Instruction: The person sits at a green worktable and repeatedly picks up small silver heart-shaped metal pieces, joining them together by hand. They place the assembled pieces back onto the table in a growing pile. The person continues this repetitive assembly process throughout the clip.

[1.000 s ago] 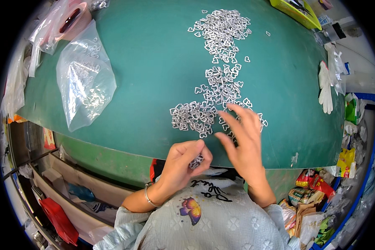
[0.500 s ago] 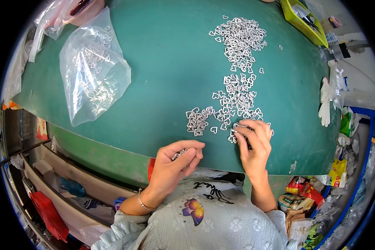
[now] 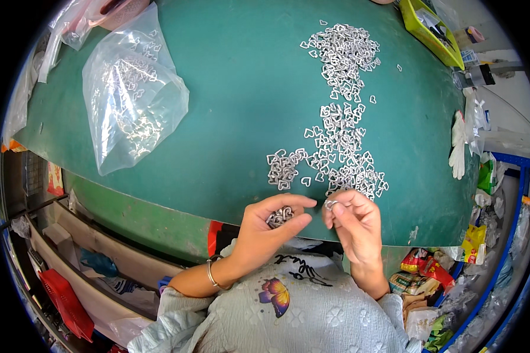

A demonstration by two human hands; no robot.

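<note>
Cupped near the table's front edge, my left hand [image 3: 271, 232] holds a small heap of silver heart-shaped rings [image 3: 280, 216] in its palm. To its right, my right hand [image 3: 354, 226] pinches one or more metal heart rings [image 3: 331, 204] between thumb and fingers; how many I cannot tell. Just beyond both hands lies a compact cluster of heart rings [image 3: 282, 169]. A long loose pile of heart rings [image 3: 343, 132] runs from near my right hand toward the far side, with a dense heap of heart rings [image 3: 347, 50] at its far end.
On the green table [image 3: 229, 106], a clear plastic bag [image 3: 132, 112] with more hearts lies at left. A yellow-green basket [image 3: 433, 35] stands far right, and a white glove [image 3: 457, 147] rests by the right edge. An open drawer [image 3: 94, 265] is at lower left.
My right hand has drawn back from the near end of the pile toward my left hand, bringing heart rings. My left hand has shifted right and opened slightly, showing the hearts in it.
</note>
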